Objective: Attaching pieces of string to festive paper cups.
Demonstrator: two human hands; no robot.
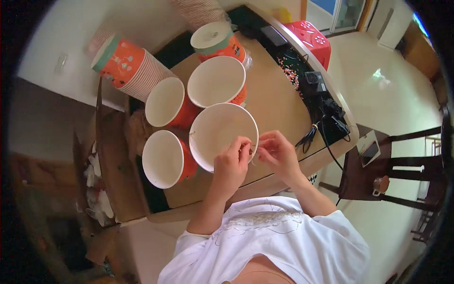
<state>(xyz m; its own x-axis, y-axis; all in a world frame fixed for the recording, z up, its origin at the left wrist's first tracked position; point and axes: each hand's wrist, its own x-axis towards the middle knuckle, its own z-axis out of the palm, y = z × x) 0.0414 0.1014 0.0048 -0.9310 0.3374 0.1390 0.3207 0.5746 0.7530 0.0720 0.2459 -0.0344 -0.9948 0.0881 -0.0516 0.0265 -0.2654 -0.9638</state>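
Note:
A large white-lined paper bucket [213, 124] stands nearest me on the table, its mouth facing up toward me. At its right rim, my left hand [231, 160] is closed in a pinch, its fingertips over the bucket's edge. My right hand [280, 156] pinches just outside the same rim, close to the left fingertips. Between them runs a thin pale cord [253, 161], partly hidden by the fingers. A small yellowish bit shows on the bucket's opposite rim. Orange-printed paper buckets stand around it: one behind [216, 81], and two on the left [163, 158].
A tall nested stack of buckets [137, 66] leans at the back left, with a lidded-looking one [211, 38] beside it. Black cables and adapters [331, 111] and small pink-white bits [289, 73] lie along the right edge. A red stool [309, 41] and dark chair [392, 165] stand beyond.

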